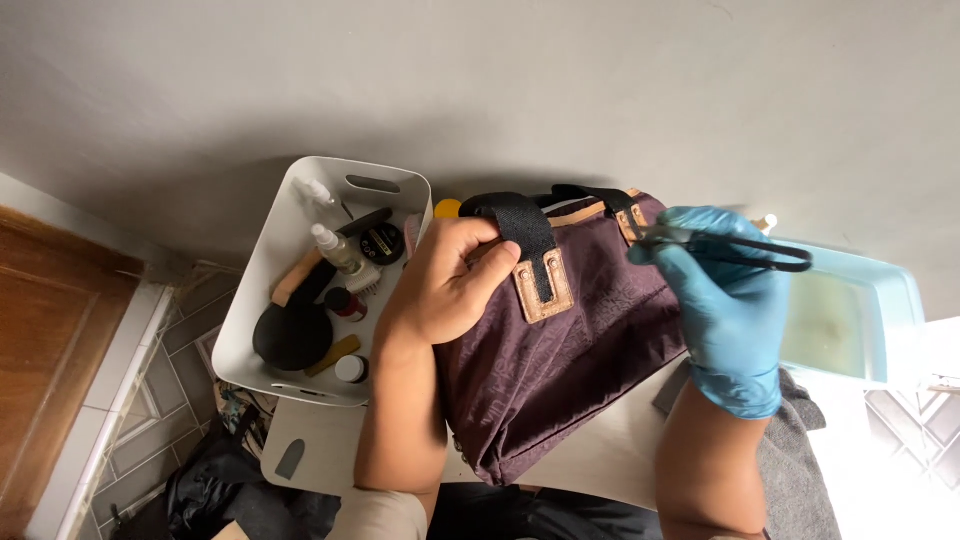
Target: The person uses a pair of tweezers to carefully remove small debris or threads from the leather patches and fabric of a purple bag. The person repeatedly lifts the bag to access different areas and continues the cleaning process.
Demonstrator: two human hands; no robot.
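I see a plain grey wall (600, 90) filling the upper frame. At left stands a brown wooden door (45, 330); grey floor tiles (170, 400) lie lower left.

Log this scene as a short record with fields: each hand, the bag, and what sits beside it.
left hand: bare, gripping the bag by its black strap
right hand: blue glove, holding a thin black brush at the strap tab
bag: purple fabric, tan tabs
bin: white, left of bag, holds bottles and brushes
tub: pale blue, right of bag
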